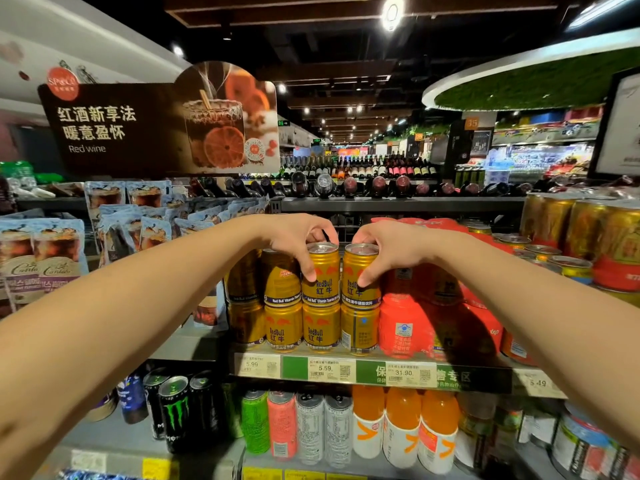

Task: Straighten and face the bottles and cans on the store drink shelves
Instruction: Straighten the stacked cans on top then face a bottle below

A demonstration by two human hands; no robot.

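Gripping two top-tier gold cans w/ left hand (298,239) on one (321,273), right hand (384,247) on its neighbor (360,275), risking toppling stack below if twisting too hard.

A dark red-wine sign (152,123) showing an orange-garnished drink hangs above pale snack pouches (41,251); price tags (331,370) line the shelf edge, ceiling lights (392,12) overhead.

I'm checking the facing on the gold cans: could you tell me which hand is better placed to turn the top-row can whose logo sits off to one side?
The right hand. It already grips the right top can, whose logo faces partly left. The left hand holds the neighbouring can, already facing front.
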